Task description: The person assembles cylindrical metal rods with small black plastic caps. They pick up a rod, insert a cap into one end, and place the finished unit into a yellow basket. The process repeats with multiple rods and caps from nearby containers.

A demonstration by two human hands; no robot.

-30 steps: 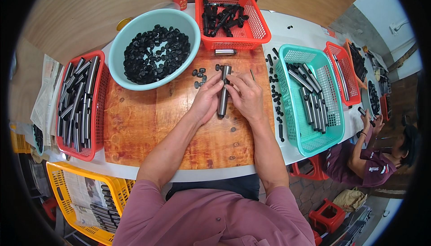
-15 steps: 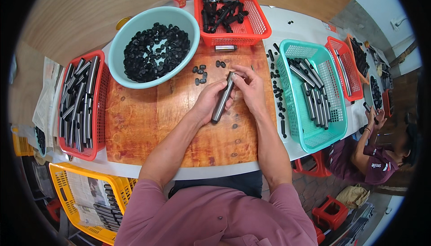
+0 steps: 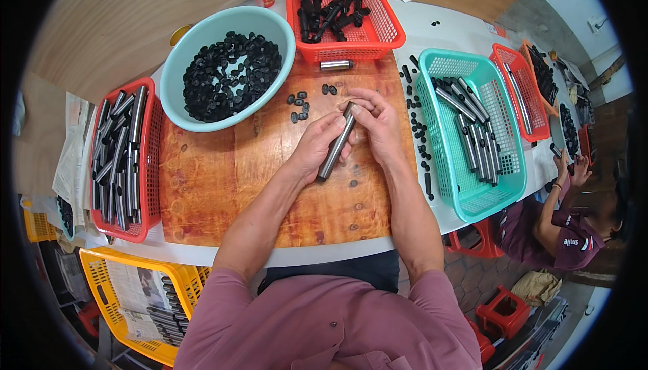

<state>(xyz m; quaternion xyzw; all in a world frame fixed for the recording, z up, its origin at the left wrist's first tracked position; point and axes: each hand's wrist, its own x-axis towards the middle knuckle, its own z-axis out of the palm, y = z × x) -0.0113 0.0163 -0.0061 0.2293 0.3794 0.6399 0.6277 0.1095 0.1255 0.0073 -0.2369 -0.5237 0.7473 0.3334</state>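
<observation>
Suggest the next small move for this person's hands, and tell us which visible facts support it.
Probably the right hand should press lightly on the far end of the shiny grey metal cylinder. Its fingers touch that end, while the left hand grips the cylinder nearer its middle, so it seems steadied and no regrasp looks necessary.

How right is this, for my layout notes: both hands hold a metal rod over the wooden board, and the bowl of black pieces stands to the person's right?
Wrong side: the head view shows the bowl of black pieces to the person's left. Left hand and right hand do hold a metal rod over the wooden board.
</observation>
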